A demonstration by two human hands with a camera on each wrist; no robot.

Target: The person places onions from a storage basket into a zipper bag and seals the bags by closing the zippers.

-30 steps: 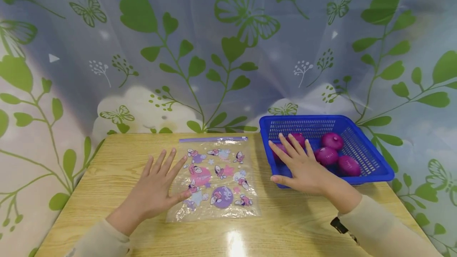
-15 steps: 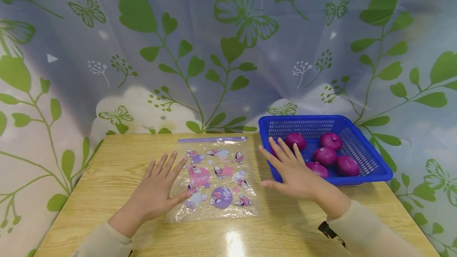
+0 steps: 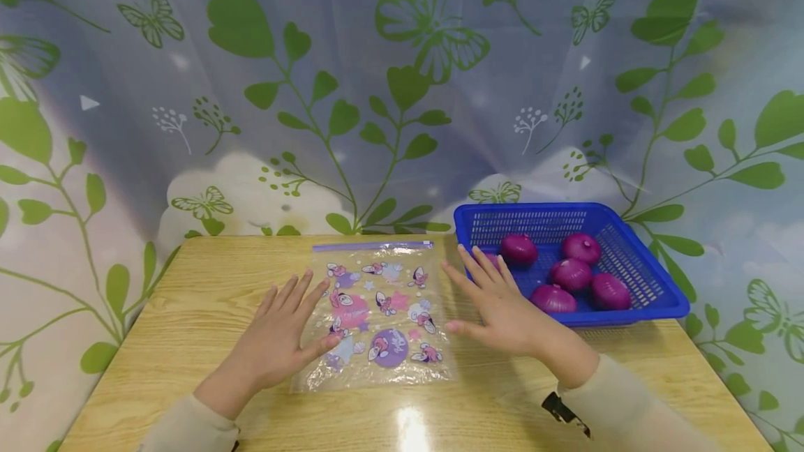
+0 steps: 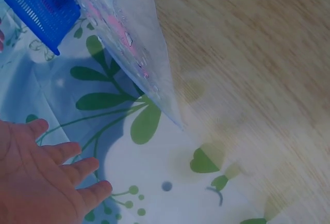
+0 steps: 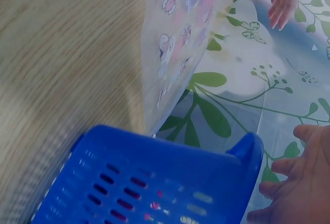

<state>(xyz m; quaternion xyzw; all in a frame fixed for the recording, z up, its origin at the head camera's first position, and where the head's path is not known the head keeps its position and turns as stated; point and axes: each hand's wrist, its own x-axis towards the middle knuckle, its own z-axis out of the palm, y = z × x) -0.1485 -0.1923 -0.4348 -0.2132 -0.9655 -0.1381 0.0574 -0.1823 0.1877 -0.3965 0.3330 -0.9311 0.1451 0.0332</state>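
Observation:
A clear zip bag [image 3: 389,347] with a purple slider strip and pink and purple cartoon prints lies flat on the wooden table. My left hand [image 3: 270,340], fingers spread and straight, hovers over the bag's left edge and holds nothing. Likewise spread and holding nothing, my right hand [image 3: 505,312] is between the bag and a blue plastic basket [image 3: 653,309], overlapping the basket's left front corner in the head view. Several red onions [image 3: 570,275] sit inside the basket; one is partly hidden behind my right fingers. The left wrist view shows my left palm [image 4: 41,177] with fingers extended.
The wooden table [image 3: 207,270] has its back edge against a hanging cloth [image 3: 352,180] printed with green leaves and butterflies. The basket stands at the table's back right. A black strap [image 3: 562,413] shows at my right sleeve.
My right hand has moved left and slightly toward me, away from over the basket, uncovering more onions. My left hand has stayed nearly in place.

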